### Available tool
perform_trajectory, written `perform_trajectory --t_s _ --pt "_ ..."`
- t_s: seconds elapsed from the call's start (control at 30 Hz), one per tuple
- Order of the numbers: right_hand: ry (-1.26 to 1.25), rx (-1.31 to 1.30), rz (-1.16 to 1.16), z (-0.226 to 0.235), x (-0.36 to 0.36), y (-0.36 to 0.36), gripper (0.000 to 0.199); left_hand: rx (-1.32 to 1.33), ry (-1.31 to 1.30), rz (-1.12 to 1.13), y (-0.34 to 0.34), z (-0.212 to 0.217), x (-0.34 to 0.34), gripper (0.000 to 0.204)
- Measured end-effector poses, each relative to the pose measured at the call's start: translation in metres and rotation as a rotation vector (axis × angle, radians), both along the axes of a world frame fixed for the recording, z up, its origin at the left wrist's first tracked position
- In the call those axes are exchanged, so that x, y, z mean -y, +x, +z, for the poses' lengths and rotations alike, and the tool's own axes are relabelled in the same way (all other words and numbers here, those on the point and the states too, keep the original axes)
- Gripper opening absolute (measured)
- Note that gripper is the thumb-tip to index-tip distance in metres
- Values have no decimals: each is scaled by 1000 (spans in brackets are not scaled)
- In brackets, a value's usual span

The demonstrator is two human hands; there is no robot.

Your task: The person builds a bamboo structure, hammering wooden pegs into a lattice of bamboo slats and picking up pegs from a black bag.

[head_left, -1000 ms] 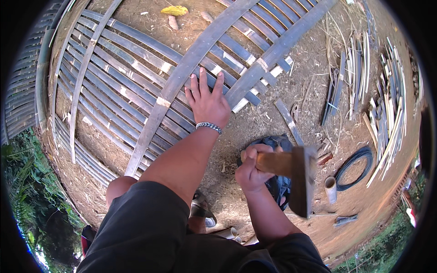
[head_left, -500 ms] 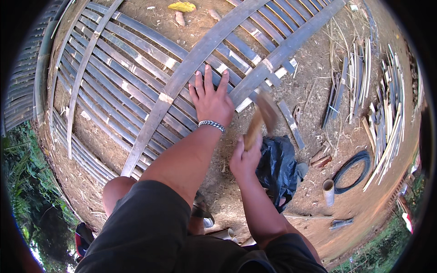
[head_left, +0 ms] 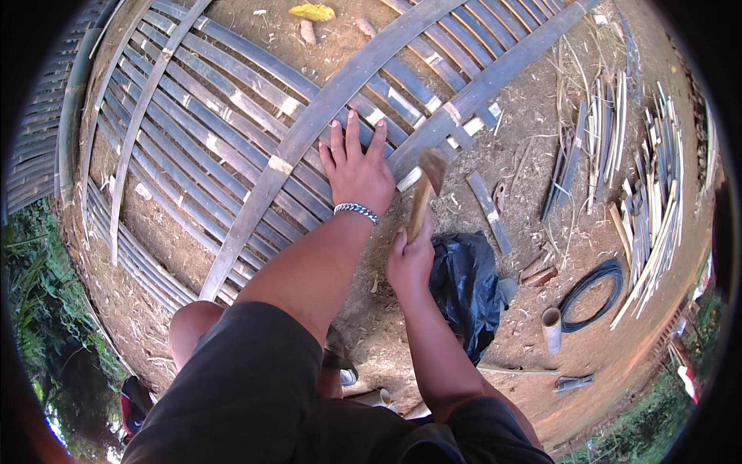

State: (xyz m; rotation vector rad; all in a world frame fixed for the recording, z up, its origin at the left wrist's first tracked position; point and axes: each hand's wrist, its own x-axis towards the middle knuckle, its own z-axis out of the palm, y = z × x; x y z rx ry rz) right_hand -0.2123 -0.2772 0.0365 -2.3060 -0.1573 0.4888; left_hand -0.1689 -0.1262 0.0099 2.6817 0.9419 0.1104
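My left hand [head_left: 360, 176] lies flat with fingers spread on the dark bamboo slats [head_left: 309, 197] of a woven lattice panel. Its fingertips rest beside a wide crossing bamboo strip [head_left: 259, 205]. To the right, my right hand [head_left: 410, 263] is wrapped round the wooden handle of a hatchet [head_left: 420, 205]. The hatchet's brown, wedge-shaped head points away from me, near the slat ends at the panel's right edge. A second wide strip [head_left: 483, 85] runs along that edge, with short slat ends poking out past it.
A black plastic bag [head_left: 466, 290] lies right of my right forearm. Further right are a loose bamboo piece [head_left: 489, 213], a coil of dark cord [head_left: 591, 296], a bamboo tube [head_left: 551, 330] and bundles of thin strips [head_left: 657, 205]. A yellow leaf [head_left: 312, 12] lies at the far side.
My right hand has shifted slightly left, and the hatchet's head has swung left and a little farther from me. My left hand stays spread on the slats.
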Motion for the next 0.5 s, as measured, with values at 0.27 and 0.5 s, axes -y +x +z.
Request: perform_trajectory --t_s 0.27,0.5 --pt "146 -168 -87 2 15 -4 42 12 -14 3 -3 2 1 64" --pt "264 -111 -206 -12 27 -25 55 33 -18 -16 0 3 4 64"
